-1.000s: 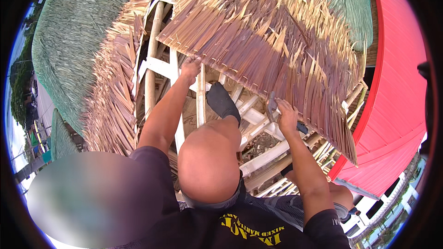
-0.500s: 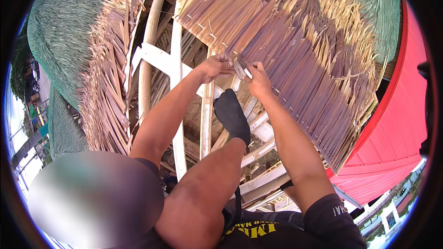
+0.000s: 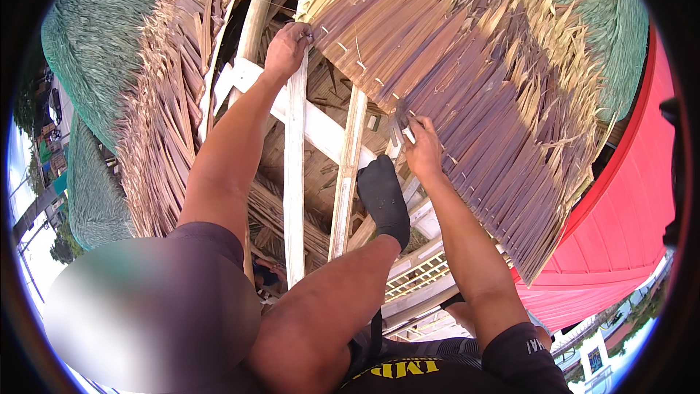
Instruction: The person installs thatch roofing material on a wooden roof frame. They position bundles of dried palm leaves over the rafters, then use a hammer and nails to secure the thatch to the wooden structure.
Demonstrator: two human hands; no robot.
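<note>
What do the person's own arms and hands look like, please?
The left hand and right hand are ungloved, with no watch showing. Both forearms are bare below short, dark sleeves; the right sleeve bears small pale lettering near its hem.

We see rough dry-leaf thatch (image 3: 445,80) (frayed at its tips), smooth wooden slats (image 3: 294,190) and a matt cloth sock (image 3: 384,197).
</note>
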